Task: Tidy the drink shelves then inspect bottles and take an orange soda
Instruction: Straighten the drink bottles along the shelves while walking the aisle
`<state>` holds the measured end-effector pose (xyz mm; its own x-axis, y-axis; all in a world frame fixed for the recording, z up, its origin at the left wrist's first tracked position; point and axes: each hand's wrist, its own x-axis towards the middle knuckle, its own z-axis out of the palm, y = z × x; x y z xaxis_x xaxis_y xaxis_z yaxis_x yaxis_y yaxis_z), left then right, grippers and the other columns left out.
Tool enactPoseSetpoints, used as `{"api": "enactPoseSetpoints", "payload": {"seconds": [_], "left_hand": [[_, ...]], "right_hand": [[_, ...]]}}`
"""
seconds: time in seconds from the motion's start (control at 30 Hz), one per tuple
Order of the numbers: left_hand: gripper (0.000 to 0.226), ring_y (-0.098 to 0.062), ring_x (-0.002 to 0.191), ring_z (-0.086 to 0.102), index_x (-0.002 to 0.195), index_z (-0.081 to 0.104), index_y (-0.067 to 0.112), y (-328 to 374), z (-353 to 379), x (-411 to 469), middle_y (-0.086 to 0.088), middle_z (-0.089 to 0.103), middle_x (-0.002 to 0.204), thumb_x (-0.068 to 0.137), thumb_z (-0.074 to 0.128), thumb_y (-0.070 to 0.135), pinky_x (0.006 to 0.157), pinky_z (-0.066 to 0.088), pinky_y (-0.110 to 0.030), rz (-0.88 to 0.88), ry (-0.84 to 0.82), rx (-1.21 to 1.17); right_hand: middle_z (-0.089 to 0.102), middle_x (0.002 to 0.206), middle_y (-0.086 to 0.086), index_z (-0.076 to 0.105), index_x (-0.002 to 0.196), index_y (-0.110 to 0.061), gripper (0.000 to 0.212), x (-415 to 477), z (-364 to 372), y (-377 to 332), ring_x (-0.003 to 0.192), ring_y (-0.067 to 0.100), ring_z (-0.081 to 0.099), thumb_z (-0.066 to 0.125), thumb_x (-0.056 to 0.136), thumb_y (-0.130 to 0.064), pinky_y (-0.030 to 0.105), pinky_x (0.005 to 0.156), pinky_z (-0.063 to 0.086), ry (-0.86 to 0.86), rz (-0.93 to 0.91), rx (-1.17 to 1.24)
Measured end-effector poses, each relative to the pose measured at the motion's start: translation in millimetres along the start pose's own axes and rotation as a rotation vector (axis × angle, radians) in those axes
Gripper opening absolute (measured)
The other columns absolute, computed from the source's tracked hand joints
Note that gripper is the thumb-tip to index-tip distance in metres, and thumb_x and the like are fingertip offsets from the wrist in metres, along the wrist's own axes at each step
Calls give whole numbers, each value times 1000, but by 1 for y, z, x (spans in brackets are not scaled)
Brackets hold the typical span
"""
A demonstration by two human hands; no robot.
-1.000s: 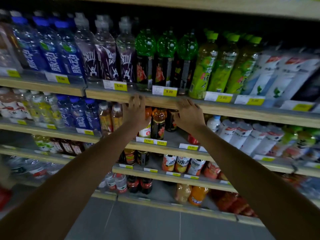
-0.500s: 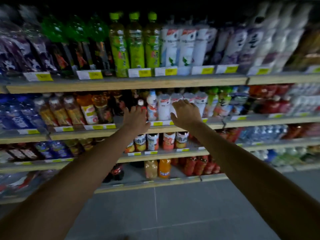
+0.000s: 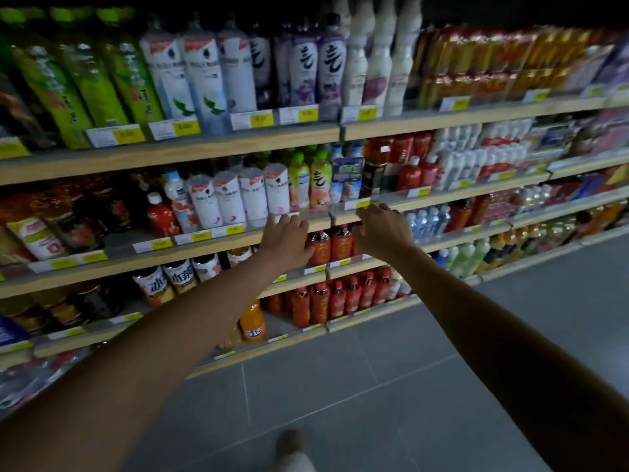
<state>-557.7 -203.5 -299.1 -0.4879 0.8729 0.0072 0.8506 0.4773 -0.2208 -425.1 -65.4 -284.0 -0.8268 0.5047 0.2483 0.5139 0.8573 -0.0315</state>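
Open tiled floor [image 3: 340,403] fronts the shelving. Both arms reach forward. The left hand [image 3: 286,235] and right hand [image 3: 381,229], side by side, have fingers loosely spread and hold nothing, fingertips at the front edge of the second shelf [image 3: 204,250]. The orange soda [image 3: 252,323] stands at the bottom shelf's edge, a small gap separating it from the red bottles [image 3: 340,301].

Both bare arms reach straight forward; left hand [image 3: 285,234] palm-down, fingers relaxed and slightly spread, holding nothing; right hand [image 3: 380,229] just to its right, apart, fingers loosely curved, also empty.
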Motion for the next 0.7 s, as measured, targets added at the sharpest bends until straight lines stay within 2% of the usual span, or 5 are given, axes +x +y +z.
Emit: {"api": "enactPoseSetpoints", "payload": {"seconds": [0.13, 0.3, 0.47, 0.7], "left_hand": [[56, -28, 134, 32, 136, 41, 10, 43, 2, 46, -9, 39, 144, 95, 40, 49, 111, 20, -47, 81, 35, 3], [55, -28, 129, 39, 135, 41, 10, 93, 16, 118, -10, 45, 138, 95, 41, 48, 111, 23, -47, 152, 17, 1], [53, -30, 125, 40, 131, 43, 10, 131, 23, 194, -11, 45, 136, 94, 43, 48, 109, 24, -48, 154, -25, -60], [54, -29, 128, 38, 136, 40, 11, 155, 33, 262, -9, 43, 140, 95, 39, 46, 110, 21, -49, 144, -27, -78]], "right_hand": [[62, 111, 13, 57, 113, -8, 32, 1, 10, 57, 109, 31, 53, 47, 90, -28, 38, 82, 45, 1, 52, -14], [62, 114, 11, 56, 119, -10, 36, 20, 33, 131, 111, 29, 54, 48, 90, -30, 37, 79, 45, -17, 74, -32], [59, 123, 11, 51, 127, -12, 43, 57, 56, 198, 115, 28, 52, 48, 91, -34, 39, 86, 45, -120, 61, -84], [61, 118, 10, 54, 123, -11, 40, 107, 81, 255, 111, 26, 54, 48, 91, -35, 36, 86, 44, -127, 37, -84]]}}
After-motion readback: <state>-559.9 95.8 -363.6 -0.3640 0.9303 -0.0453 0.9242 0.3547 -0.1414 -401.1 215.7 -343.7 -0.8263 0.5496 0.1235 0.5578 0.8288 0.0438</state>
